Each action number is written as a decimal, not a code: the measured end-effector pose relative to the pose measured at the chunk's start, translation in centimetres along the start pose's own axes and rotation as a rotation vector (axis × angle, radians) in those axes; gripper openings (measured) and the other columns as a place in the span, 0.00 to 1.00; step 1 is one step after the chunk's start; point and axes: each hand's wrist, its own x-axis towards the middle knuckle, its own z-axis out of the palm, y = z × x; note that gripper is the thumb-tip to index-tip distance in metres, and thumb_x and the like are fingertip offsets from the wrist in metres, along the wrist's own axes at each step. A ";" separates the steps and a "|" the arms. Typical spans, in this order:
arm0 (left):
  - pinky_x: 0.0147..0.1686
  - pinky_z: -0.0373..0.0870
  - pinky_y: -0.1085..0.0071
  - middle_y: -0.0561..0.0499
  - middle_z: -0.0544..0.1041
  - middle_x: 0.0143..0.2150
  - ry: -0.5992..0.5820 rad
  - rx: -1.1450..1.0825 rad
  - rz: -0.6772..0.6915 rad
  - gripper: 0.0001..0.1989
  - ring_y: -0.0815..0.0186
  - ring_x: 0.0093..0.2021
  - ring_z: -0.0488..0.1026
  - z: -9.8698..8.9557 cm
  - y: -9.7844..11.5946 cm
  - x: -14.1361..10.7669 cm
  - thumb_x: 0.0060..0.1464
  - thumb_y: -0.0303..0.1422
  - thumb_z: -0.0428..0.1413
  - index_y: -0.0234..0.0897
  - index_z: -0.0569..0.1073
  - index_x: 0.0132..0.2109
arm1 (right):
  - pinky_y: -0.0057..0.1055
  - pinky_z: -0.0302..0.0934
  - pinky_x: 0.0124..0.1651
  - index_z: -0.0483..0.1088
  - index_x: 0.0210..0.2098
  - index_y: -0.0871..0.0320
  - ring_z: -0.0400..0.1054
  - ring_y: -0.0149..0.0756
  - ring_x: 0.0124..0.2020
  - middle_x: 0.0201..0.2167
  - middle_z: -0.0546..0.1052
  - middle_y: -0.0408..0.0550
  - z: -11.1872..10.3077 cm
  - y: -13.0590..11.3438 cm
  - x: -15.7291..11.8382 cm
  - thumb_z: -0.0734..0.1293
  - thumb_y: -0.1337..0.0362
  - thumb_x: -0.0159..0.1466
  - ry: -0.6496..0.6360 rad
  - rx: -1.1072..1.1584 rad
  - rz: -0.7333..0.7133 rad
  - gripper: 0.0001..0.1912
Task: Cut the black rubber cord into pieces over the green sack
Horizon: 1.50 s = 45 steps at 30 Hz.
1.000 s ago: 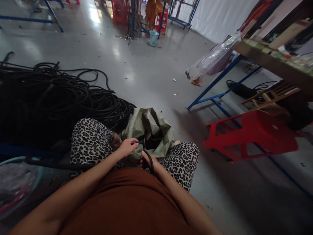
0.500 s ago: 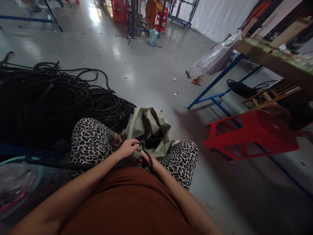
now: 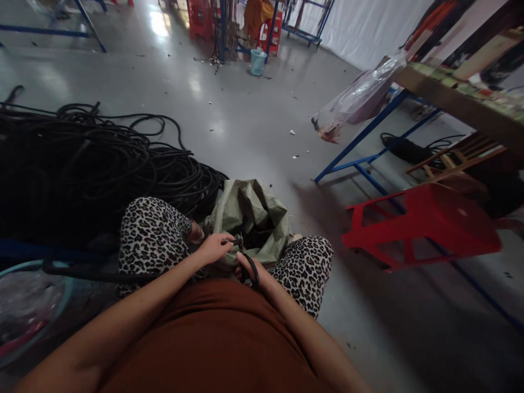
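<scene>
The left hand [image 3: 215,247] pinches above the sack's [image 3: 224,212] left edge. The right hand [image 3: 262,275] curls at its near rim.

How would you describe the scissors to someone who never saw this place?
Find the pale green sack between the spotted trouser legs. At its near rim, the right hand holds the scissors. Their looped dark handle distinguishes them from the heaped black cords.

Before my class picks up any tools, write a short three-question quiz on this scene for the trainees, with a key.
1. Which hand holds the black-handled scissors?
2. True or false: the pile of black cords lies on the person's left side.
3. Fill in: the open green sack is between the person's two ____.

Key:
1. The right hand.
2. True.
3. Legs.
</scene>
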 end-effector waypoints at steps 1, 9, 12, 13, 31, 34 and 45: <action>0.22 0.61 0.76 0.54 0.73 0.23 0.004 -0.003 -0.003 0.17 0.72 0.20 0.65 0.0 0.0 0.0 0.46 0.36 0.48 0.34 0.73 0.41 | 0.26 0.56 0.22 0.65 0.28 0.64 0.63 0.28 0.18 0.20 0.68 0.45 0.0 0.1 0.0 0.61 0.39 0.52 0.009 -0.008 0.002 0.29; 0.23 0.62 0.76 0.54 0.74 0.24 0.037 0.010 -0.006 0.17 0.71 0.21 0.67 0.3 -0.3 0.3 0.47 0.37 0.47 0.34 0.73 0.40 | 0.24 0.54 0.18 0.65 0.25 0.64 0.61 0.28 0.14 0.15 0.66 0.44 0.3 -0.5 -0.9 0.56 0.37 0.54 0.063 -0.133 0.004 0.32; 0.22 0.62 0.76 0.54 0.74 0.24 0.049 0.004 -0.022 0.17 0.72 0.21 0.67 0.5 -0.5 0.5 0.47 0.37 0.47 0.34 0.73 0.41 | 0.24 0.52 0.17 0.64 0.21 0.63 0.59 0.27 0.13 0.13 0.65 0.44 0.4 -0.8 -1.2 0.55 0.37 0.54 0.105 -0.211 -0.026 0.32; 0.22 0.62 0.76 0.54 0.74 0.24 0.049 -0.002 -0.028 0.17 0.72 0.20 0.66 0.5 -0.5 0.5 0.47 0.37 0.48 0.34 0.73 0.41 | 0.24 0.52 0.17 0.64 0.21 0.63 0.59 0.28 0.13 0.13 0.65 0.44 0.4 -0.8 -1.2 0.55 0.37 0.54 0.109 -0.235 -0.038 0.32; 0.18 0.61 0.77 0.55 0.71 0.21 -0.028 -0.128 -0.130 0.17 0.74 0.17 0.64 -0.1 0.1 0.6 0.45 0.35 0.49 0.33 0.72 0.42 | 0.24 0.50 0.16 0.62 0.20 0.60 0.56 0.27 0.12 0.12 0.62 0.41 0.2 0.1 -0.6 0.58 0.41 0.55 0.111 -0.216 -0.018 0.27; 0.17 0.60 0.77 0.55 0.71 0.21 -0.039 -0.124 -0.133 0.17 0.74 0.17 0.64 0.0 -0.1 0.6 0.45 0.34 0.49 0.33 0.72 0.42 | 0.24 0.52 0.17 0.63 0.23 0.61 0.58 0.27 0.14 0.14 0.64 0.42 0.2 0.6 0.0 0.59 0.41 0.54 0.081 -0.139 -0.005 0.26; 0.18 0.61 0.78 0.54 0.73 0.23 -0.061 -0.140 -0.126 0.17 0.73 0.19 0.66 -0.3 0.9 0.4 0.48 0.37 0.47 0.33 0.72 0.41 | 0.25 0.49 0.17 0.60 0.19 0.60 0.54 0.27 0.13 0.12 0.60 0.41 -0.2 0.1 -0.6 0.56 0.38 0.54 0.152 -0.314 -0.142 0.29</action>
